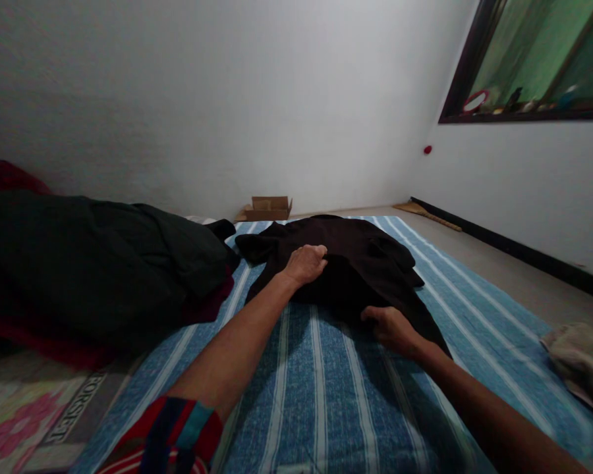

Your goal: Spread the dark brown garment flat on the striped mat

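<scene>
A dark brown garment (356, 263) lies spread on a blue cloth with white stripes (321, 375) on the floor. My left hand (306, 262) rests on the garment's left part, fingers curled and gripping the fabric near its upper edge. My right hand (393, 327) holds the garment's near edge, fingers pinched on the cloth. Both arms reach forward from the bottom of the view.
A pile of dark clothes (93, 270) over red fabric lies at the left. A small cardboard box (268, 208) sits against the far wall. A beige cloth (580, 359) lies at the right. A flowered mat (24, 415) is at the lower left. A window (538, 59) is on the right wall.
</scene>
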The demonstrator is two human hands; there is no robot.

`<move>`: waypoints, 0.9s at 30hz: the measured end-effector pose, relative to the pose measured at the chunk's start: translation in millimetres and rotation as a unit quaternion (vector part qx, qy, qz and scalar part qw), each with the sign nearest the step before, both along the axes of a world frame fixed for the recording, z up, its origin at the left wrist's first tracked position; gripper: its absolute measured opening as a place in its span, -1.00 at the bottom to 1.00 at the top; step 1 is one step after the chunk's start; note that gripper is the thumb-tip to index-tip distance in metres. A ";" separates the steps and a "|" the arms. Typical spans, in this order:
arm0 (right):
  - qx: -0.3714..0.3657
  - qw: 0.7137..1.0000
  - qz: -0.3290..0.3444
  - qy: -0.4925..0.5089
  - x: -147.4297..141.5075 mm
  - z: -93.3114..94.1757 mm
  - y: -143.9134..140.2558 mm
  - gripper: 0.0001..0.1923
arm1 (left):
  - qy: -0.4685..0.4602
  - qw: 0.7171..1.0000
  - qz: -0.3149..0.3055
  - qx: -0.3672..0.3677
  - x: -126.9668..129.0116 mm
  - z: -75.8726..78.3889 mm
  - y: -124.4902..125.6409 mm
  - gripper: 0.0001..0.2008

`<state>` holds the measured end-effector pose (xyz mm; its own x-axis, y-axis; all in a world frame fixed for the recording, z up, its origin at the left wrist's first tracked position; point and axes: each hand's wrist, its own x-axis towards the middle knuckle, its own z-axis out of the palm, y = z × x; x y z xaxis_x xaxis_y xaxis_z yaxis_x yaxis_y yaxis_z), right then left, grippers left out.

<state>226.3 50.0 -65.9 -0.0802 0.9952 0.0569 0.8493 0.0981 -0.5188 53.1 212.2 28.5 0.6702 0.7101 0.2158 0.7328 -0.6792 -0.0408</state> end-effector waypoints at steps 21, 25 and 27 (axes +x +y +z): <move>0.104 0.976 0.051 -0.183 -32.6 -10.9 -27.3 -0.61 | 0.004 1.000 -0.009 -0.024 -0.4 -8.5 -6.5 -0.79; 0.155 0.985 -0.027 0.069 -6.4 -16.2 -10.4 -0.64 | 0.003 1.000 -0.008 -0.024 -2.9 -9.2 -8.2 -0.80; 0.150 0.981 -0.055 0.112 2.8 -17.1 -7.8 -0.66 | 0.003 1.000 -0.010 -0.025 -3.5 -10.3 -8.0 -0.80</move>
<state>229.1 42.2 -83.0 0.0755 0.9332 0.3515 0.7314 0.1878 -0.6556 49.6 204.2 18.2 0.6855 0.7064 0.1764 0.7189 -0.6951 -0.0102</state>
